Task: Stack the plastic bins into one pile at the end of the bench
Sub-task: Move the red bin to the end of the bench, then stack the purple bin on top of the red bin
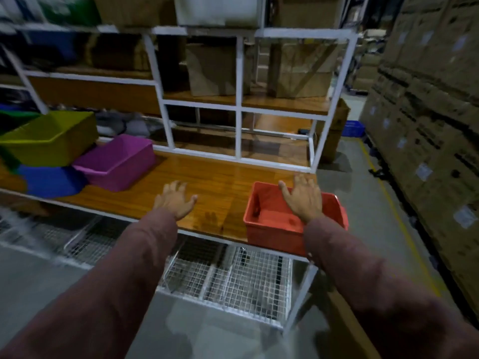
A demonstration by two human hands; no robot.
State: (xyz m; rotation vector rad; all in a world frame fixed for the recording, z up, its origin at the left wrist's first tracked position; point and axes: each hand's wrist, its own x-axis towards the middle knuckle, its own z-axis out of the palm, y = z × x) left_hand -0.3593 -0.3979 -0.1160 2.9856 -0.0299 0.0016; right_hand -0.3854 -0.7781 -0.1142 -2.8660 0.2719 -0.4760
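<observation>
Far left of wooden counter [207,182]: olive-green rectangular plastic bin [49,137] tilted atop blue plastic bin [51,181], loosely perched, not nested. Just beside them, magenta rectangular plastic bin [116,161] sits flat on counter.
Left hand [175,199]: fingers spread, grip wide, holding nothing, hovering over bare wood.
Red rectangular plastic bin [269,213] at right end, likely base of pile.
Right hand [303,196]: open, empty, over red bin; contact unclear.

Both arms outstretched, left hand [174,200] and right hand [302,199] flat, fingers spread
</observation>
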